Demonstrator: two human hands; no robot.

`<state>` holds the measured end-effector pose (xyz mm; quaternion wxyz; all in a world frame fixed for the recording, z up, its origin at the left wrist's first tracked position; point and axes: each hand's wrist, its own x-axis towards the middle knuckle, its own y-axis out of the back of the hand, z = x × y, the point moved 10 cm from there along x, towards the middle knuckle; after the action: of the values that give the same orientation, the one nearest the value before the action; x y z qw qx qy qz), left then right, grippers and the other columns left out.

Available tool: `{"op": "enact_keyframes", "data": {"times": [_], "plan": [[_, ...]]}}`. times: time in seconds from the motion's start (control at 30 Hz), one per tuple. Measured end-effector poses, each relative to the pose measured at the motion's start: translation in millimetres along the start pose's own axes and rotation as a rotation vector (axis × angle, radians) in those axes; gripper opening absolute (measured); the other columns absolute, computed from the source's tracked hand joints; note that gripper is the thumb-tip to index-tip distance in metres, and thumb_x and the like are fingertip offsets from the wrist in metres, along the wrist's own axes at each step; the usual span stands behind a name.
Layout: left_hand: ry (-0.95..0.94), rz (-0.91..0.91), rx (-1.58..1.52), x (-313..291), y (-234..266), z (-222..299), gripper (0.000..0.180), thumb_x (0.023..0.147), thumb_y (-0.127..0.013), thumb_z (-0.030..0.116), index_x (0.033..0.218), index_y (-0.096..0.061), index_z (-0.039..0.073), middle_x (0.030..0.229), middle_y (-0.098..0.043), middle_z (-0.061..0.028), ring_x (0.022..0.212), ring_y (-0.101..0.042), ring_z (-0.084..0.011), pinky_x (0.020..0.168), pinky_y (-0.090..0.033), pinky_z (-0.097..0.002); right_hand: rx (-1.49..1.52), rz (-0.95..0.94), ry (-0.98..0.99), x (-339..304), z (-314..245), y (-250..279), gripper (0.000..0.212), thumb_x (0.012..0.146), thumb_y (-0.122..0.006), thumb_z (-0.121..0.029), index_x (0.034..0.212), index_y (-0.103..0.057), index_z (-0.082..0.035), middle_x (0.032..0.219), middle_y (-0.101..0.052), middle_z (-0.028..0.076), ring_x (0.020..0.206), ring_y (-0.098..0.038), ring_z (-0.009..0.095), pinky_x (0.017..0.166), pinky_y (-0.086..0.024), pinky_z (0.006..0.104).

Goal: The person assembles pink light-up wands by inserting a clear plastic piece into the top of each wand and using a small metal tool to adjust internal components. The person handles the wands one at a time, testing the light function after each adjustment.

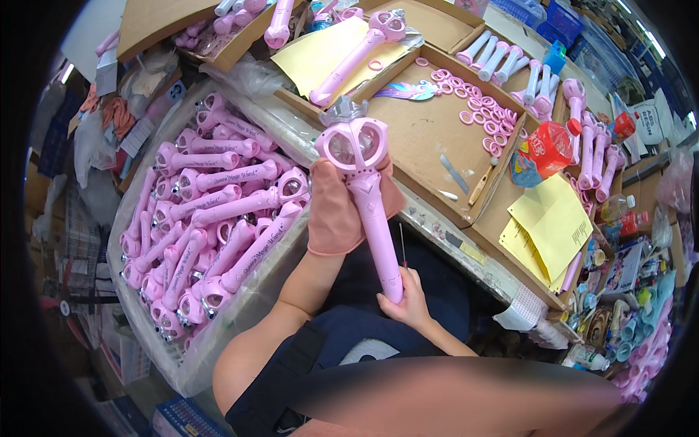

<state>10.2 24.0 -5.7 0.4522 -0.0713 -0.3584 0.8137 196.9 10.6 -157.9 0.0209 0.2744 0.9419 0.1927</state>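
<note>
A pink toy wand (375, 226) with a round windowed head and a silver crown is held upright in front of me, leaning slightly. My left hand (336, 211), covered by a peach glove or cloth, is closed around the neck just below the wand's head. At the lower end of the handle, my bare right hand (409, 302) grips the wand. A thin dark rod (403, 244) sticks up from beside the right fingers; its lower part is hidden. To the left, a plastic-lined bin (266, 273) holds many similar pink wands (218, 175).
A cardboard tray (419, 156) holds pink rings (489, 116), a flat blade (455, 173) and a wooden-handled tool (480, 186). Another wand (357, 62) lies on yellow paper (306, 65). At the right are a red snack bag (542, 153), yellow sheets (550, 218) and white-handled parts (499, 58).
</note>
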Motion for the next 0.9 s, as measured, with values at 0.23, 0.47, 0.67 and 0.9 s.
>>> {"op": "enact_keyframes", "data": {"times": [0.23,0.47,0.67,0.9], "plan": [[-0.035,-0.109,0.218,-18,-11,-20,0.033,0.099,-0.046,0.031,0.088,-0.050,0.001,0.083,-0.052,-0.0058,0.069,-0.048,-0.0173,0.062,-0.038,-0.0334,-0.030,0.049,0.037,1,-1,4,0.064,0.073,-0.079,-0.020,0.127,-0.052,0.000,0.112,-0.053,0.021,0.100,-0.055,0.038,0.088,-0.049,0.0421],[0.289,-0.050,-0.016,-38,19,-88,0.024,0.092,-0.051,0.021,0.078,-0.048,0.001,0.073,-0.037,-0.0022,0.068,-0.033,-0.0146,0.062,-0.030,-0.0287,-0.007,0.088,0.012,1,2,7,0.065,0.071,-0.080,-0.019,0.126,-0.052,0.001,0.110,-0.053,0.021,0.098,-0.055,0.039,0.086,-0.049,0.0433],[0.381,0.002,-0.291,-38,23,-99,0.028,0.095,-0.053,0.029,0.092,-0.055,0.002,0.074,-0.052,-0.0054,0.064,-0.048,-0.0171,0.063,-0.041,-0.0298,-0.010,0.070,0.009,2,4,5,0.066,0.072,-0.080,-0.019,0.127,-0.051,0.001,0.113,-0.053,0.021,0.099,-0.056,0.039,0.087,-0.049,0.0432],[0.012,0.200,-0.004,-3,39,-21,0.092,0.089,-0.036,0.083,0.106,-0.057,-0.005,0.089,-0.060,-0.0115,0.077,-0.060,-0.0224,0.076,-0.052,-0.0318,0.003,-0.034,0.004,-3,6,-4,0.067,0.073,-0.080,-0.021,0.130,-0.051,0.000,0.117,-0.053,0.021,0.103,-0.056,0.038,0.090,-0.049,0.0411]]}}
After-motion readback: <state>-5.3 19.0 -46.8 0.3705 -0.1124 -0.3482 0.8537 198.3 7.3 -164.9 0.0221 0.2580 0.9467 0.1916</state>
